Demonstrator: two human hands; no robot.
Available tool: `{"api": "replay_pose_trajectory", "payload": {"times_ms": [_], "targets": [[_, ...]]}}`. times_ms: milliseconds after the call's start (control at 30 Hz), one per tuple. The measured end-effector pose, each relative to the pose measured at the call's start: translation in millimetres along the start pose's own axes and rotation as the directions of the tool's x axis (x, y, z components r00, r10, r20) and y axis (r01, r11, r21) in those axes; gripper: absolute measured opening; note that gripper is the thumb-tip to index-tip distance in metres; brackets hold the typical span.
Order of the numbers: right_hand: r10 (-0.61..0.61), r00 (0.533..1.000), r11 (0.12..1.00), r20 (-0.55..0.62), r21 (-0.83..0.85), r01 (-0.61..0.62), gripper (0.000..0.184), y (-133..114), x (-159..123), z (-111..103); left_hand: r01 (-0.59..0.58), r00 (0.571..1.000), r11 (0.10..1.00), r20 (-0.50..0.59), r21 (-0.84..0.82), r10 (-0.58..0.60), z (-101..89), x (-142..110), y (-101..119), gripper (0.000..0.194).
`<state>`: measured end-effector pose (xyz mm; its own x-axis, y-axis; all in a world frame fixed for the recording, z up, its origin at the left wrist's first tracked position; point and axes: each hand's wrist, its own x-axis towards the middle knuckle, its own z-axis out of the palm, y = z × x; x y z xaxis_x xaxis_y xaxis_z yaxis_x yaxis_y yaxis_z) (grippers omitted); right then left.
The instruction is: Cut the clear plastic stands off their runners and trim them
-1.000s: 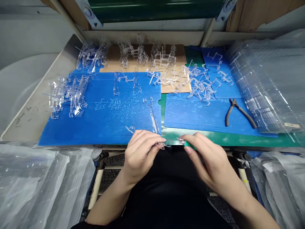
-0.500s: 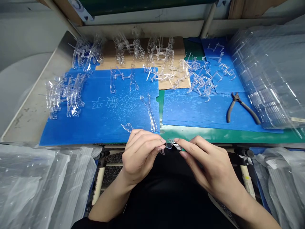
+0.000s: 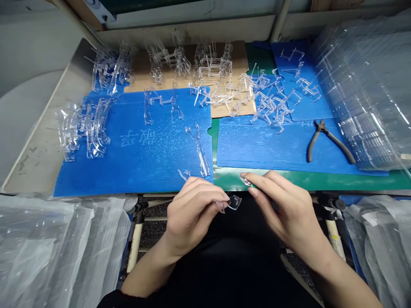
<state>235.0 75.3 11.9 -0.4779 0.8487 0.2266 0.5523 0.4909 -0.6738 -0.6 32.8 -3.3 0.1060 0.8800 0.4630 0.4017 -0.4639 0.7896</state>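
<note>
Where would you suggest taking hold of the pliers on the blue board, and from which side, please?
Grip the dark handles of the pliers, coming from the near side: they lie flat on the blue board, handles spread toward you, jaws pointing away.

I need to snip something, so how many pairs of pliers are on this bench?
1: black-handled pliers lying on the blue board at right, beside the clear plastic sheets. Others could be hidden beneath those sheets.
</note>
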Motion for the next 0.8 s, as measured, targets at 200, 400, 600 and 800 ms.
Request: {"api": "replay_pose_trajectory", "payload": {"times_ms": [200, 400, 600, 800], "targets": [[0.025, 0.999, 0.993, -0.034, 0.116, -0.021, 0.04, 0, 0, 0, 0.372, 0.928, 0.87, 0.13, -0.324, -0.349, 7.0, -4, 2, 0.012], [0.092, 0.995, 0.944, -0.04, 0.321, -0.074, 0.017, -10, -3, -13, 0.372, 0.928, 0.854, 0.167, -0.364, -0.333, 11.6, -5, 0, 0.026], [0.158, 0.982, 0.786, 0.1, 0.59, -0.187, 0.005, -8, 8, -23, 0.387, 0.917, 0.866, 0.23, -0.318, -0.325, 12.5, -3, 2, 0.03], [0.215, 0.953, 0.674, 0.213, 0.674, -0.303, 0.011, -2, 9, -20, 0.336, 0.934, 0.879, 0.239, -0.339, -0.265, 16.2, -4, 4, 0.023]]}}
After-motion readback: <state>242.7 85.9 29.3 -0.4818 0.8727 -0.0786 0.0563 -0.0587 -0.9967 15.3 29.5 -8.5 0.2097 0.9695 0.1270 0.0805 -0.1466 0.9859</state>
